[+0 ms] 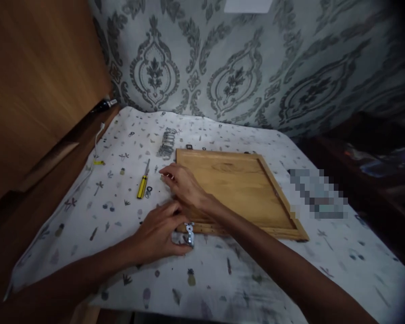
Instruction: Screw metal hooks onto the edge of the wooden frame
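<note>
A framed wooden panel (238, 193), like a cabinet door, lies flat on the patterned cloth. My left hand (158, 231) grips a shiny metal hinge (190, 237) between thumb and fingers, against the panel's near left corner. My right hand (184, 182) hovers above the panel's left edge, its thumb and fingertips pinched together. Whatever may be between those fingertips is too small to make out. To the left of my right hand lies a screwdriver (142, 185) with a yellow and black handle, its shaft pointing away from me.
Several metal hardware pieces (168, 143) lie in a row behind the panel's left corner. A white cable (97, 139) with a yellow tag runs along the left edge. A patterned wall (195, 58) rises behind the cloth (128, 252). A blurred-out object (319, 193) lies at right.
</note>
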The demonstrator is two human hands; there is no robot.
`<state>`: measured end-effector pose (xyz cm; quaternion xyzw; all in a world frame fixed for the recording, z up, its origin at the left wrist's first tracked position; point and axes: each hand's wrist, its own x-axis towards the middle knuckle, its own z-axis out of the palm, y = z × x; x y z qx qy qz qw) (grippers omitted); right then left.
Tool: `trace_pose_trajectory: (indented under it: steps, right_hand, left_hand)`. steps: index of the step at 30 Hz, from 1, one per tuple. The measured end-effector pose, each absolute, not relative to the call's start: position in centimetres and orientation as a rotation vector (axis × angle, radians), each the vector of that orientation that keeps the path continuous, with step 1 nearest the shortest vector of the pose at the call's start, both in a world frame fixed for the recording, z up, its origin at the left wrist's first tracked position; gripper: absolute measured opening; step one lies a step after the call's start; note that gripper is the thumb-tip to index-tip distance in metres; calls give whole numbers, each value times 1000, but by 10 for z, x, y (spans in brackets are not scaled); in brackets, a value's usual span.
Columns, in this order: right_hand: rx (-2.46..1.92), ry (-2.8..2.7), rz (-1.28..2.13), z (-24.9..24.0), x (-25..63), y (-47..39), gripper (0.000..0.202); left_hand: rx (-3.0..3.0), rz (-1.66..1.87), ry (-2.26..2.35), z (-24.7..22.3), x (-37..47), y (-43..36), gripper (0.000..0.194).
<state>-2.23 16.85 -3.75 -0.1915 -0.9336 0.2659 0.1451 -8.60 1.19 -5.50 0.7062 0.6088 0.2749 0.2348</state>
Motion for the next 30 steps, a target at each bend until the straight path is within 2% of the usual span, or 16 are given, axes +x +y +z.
trace_pose_trajectory:
  steps: [3, 7, 10, 13, 15, 18, 20, 23, 26, 30]
  right_hand:
    - [-423, -2822, 647, -40, -45, 169, 27]
    - [218, -3014, 297, -38, -61, 165, 46]
    - [550, -3062, 145, -38, -71, 162, 35]
    - [651, -3063, 95, -35, -78, 162, 22]
    - [584, -3017, 119, -29, -75, 162, 22]
    - [248, -2853, 351, -14, -52, 162, 21]
    - [-66, -2567, 572, -5, -24, 159, 16]
    - [-462, -2042, 690, 2, 23, 147, 18]
    - [-552, -1723, 735, -6, 60, 131, 14]
    - [-572, -1634, 788, -24, 82, 117, 16]
  left_hand:
    - [1986, 750, 1712, -56, -85, 11, 28]
    - [2082, 763, 1755, -61, -86, 10, 31]
    - [2120, 755, 1799, -65, -86, 10, 36]
    - [2130, 757, 1791, -64, -87, 11, 35]
    - [2119, 754, 1763, -60, -87, 11, 32]
    - [2073, 735, 1721, -53, -87, 10, 31]
    - [2031, 716, 1689, -51, -88, 11, 34]
    - [2018, 673, 1674, -51, -89, 12, 36]
    - [2025, 657, 1677, -54, -88, 11, 36]
    - [2018, 651, 1709, -55, -88, 11, 33]
